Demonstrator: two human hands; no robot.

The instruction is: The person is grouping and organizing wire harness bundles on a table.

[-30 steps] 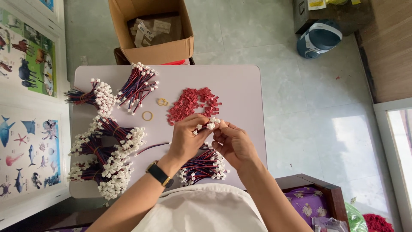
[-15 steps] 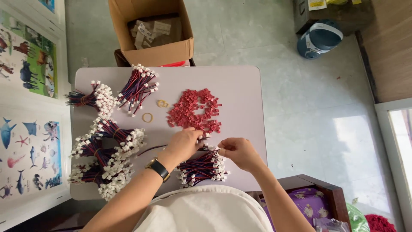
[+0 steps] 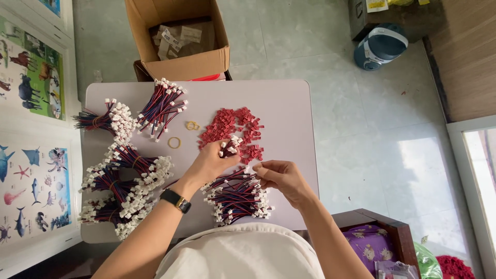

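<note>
Left hand (image 3: 209, 164) pinching red connectors (image 3: 232, 132), right hand (image 3: 281, 178) gripping red-blue wire bundle (image 3: 237, 199), white plug ends

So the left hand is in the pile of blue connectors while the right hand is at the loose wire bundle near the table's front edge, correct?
Not quite: the pile of connectors is red, not blue, as the head view shows. The rest holds: the left hand is in that pile, and the right hand is at the loose wire bundle near the table's front edge.

Bright, even daylight — glare patches shine on the tiled floor (image 3: 413, 160) at right; shadows on the desk (image 3: 289, 103) stay soft, focus sharp throughout.
</note>
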